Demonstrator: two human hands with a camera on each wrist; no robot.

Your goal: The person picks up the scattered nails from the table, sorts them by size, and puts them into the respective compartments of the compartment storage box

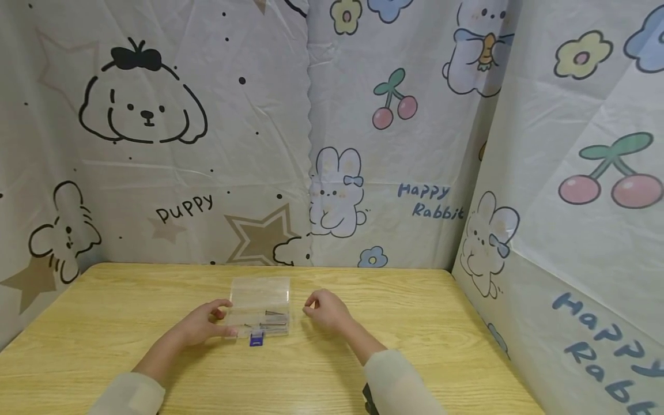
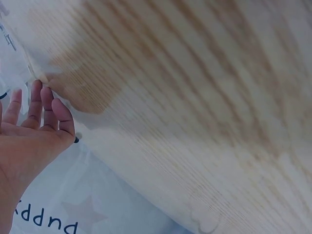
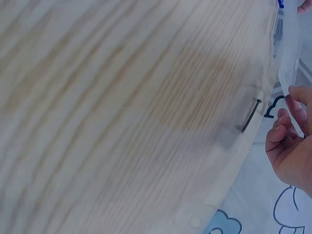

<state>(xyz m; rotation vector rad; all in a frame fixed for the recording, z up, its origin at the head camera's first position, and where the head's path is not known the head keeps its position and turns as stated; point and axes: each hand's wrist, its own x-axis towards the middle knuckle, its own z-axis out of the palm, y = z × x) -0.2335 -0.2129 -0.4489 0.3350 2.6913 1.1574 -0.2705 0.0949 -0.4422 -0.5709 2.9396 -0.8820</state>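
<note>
A clear plastic box (image 1: 259,300) lies on the table with its lid tilted up at the back. Several nails (image 1: 273,325) are in its front compartments, and a blue latch (image 1: 256,339) hangs at the front. My left hand (image 1: 199,324) grips the box's left side, thumb low and fingers farther back. Just right of the box is my right hand (image 1: 329,311), fingers curled and thumb near the index finger. Whether it pinches anything is unclear. In the right wrist view, a single nail (image 3: 251,116) is near that hand (image 3: 295,151).
A wood-grain table (image 1: 404,323) runs back to a printed curtain (image 1: 259,144). Another stretch of curtain (image 1: 576,242) borders the right side. A dark item (image 1: 369,399) shows beneath the right sleeve.
</note>
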